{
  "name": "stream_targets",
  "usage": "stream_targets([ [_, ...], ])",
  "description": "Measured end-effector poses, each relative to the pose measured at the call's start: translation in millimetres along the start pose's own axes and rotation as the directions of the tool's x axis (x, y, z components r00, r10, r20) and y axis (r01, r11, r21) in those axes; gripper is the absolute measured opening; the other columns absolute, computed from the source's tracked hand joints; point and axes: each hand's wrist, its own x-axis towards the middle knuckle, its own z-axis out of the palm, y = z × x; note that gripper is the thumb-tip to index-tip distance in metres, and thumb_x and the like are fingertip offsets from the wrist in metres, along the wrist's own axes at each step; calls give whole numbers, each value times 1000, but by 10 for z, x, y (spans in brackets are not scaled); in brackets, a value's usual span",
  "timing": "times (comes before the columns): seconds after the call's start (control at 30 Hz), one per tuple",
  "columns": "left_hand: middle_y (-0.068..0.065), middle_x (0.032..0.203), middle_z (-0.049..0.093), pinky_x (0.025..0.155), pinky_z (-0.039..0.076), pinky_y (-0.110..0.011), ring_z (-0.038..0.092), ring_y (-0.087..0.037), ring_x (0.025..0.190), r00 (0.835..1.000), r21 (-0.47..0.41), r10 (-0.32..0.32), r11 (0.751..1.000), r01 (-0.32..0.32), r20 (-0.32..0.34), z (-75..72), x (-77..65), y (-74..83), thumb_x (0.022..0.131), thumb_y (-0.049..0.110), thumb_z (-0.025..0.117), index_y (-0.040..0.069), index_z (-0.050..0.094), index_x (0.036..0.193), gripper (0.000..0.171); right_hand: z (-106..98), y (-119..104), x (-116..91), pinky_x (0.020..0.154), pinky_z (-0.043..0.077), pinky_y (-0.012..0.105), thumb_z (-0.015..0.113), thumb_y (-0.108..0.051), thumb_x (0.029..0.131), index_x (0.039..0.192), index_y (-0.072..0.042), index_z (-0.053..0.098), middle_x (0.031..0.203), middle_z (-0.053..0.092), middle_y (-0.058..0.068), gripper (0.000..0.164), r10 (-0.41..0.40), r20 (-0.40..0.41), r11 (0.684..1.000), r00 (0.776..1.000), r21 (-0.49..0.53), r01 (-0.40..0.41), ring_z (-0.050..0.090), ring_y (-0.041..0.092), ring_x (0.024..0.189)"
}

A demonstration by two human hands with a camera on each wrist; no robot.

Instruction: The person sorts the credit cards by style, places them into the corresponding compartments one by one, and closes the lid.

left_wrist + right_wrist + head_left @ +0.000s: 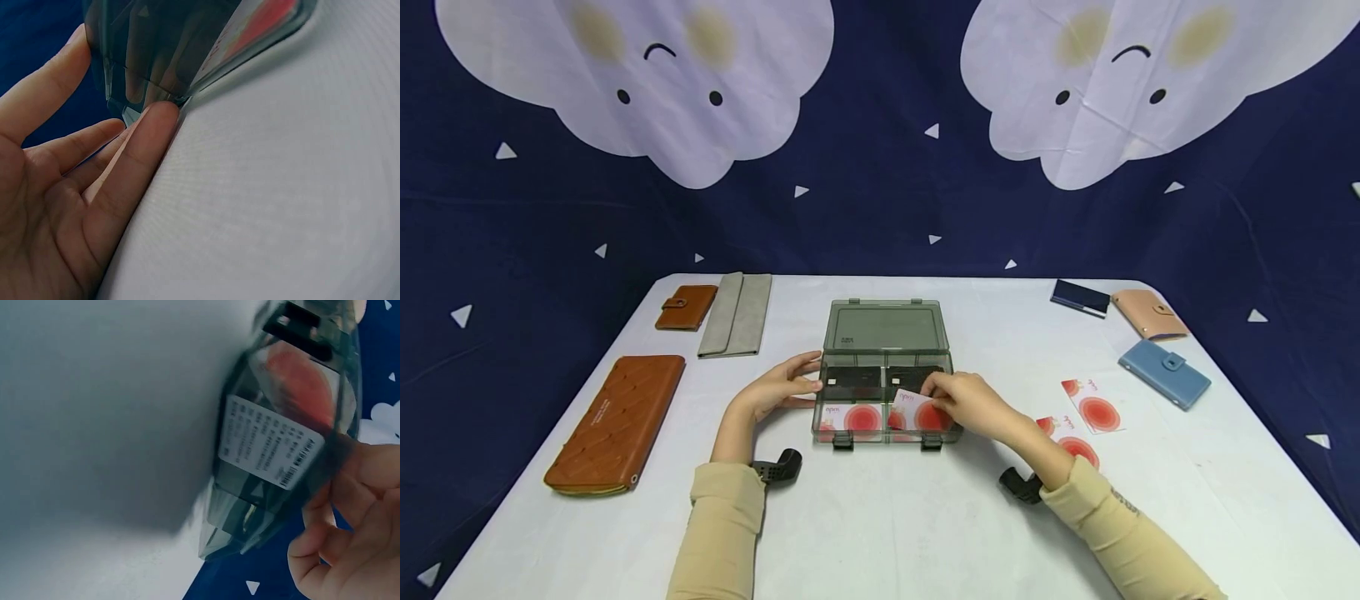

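Observation:
A grey-green see-through plastic box (884,442) stands on the table with its lid (887,327) raised at the back. Its two back compartments hold black cards (853,379), and a red-and-white card (850,418) lies in the front left one. My right hand (973,404) pinches another red-and-white card (913,408), tilted over the front right compartment. At the box's left side, my left hand (775,385) touches the wall with fairly straight fingers. In the right wrist view a printed white label (272,441) shows on the box's side, close to my right hand (362,519).
Two red-and-white cards (1099,410) lie right of the box. Further right are a blue wallet (1161,375), a pink wallet (1148,314) and a dark blue card (1079,298). On the left lie a large brown wallet (617,421), a grey wallet (737,315) and a small brown wallet (687,308).

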Motion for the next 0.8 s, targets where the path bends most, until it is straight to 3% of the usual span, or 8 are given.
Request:
stream_targets([
  [0.17, -23, 150, 15, 92, 49, -42, 36, -41, 127, 1000, 0, 1, 1000, -1, -2, -5, -1, -7, 89, 11, 60, 3, 15, 148, 74, 36, 9, 6, 69, 51, 31, 68, -4, 81, 92, -8, 69, 83, 63, 0, 11, -75, -30, 993, 997, -96, 72, 59, 14, 76],
  [0.27, -23, 150, 15, 93, 49, -43, 36, -41, 127, 1000, -1, 1, 1000, -1, -4, -2, -10, 7, 89, 11, 60, 4, 15, 148, 74, 35, 18, 7, 70, 50, 33, 69, -3, 80, 95, -8, 69, 80, 63, -1, 16, -84, -28, 990, 996, -115, 80, 58, 13, 74],
  [0.53, -24, 150, 14, 93, 48, -43, 33, -42, 128, 1000, 7, 8, 1000, -8, -1, -7, -20, 13, 88, 13, 61, 2, 14, 148, 76, -19, 27, -28, 80, 49, 40, 66, -1, 81, 103, -6, 67, 84, 66, 1, 23, -42, -11, 998, 999, -57, 41, 60, 17, 82],
  [0.7, -24, 150, 15, 93, 48, -43, 36, -42, 127, 1000, 6, 10, 1000, -10, 3, -5, -6, 2, 89, 11, 60, 3, 15, 147, 75, -129, 116, -150, 80, 51, 41, 65, 5, 79, 105, -3, 65, 98, 67, 9, 27, -65, -59, 998, 996, 8, 66, 61, 22, 88],
  [0.8, -24, 150, 15, 93, 49, -43, 35, -42, 127, 1000, 8, 11, 1000, -11, 7, -8, -3, -7, 89, 11, 60, 2, 14, 147, 74, -226, 226, -267, 81, 51, 42, 65, 5, 79, 106, -2, 64, 99, 67, 10, 28, -38, -93, 999, 995, 26, 40, 61, 24, 87],
])
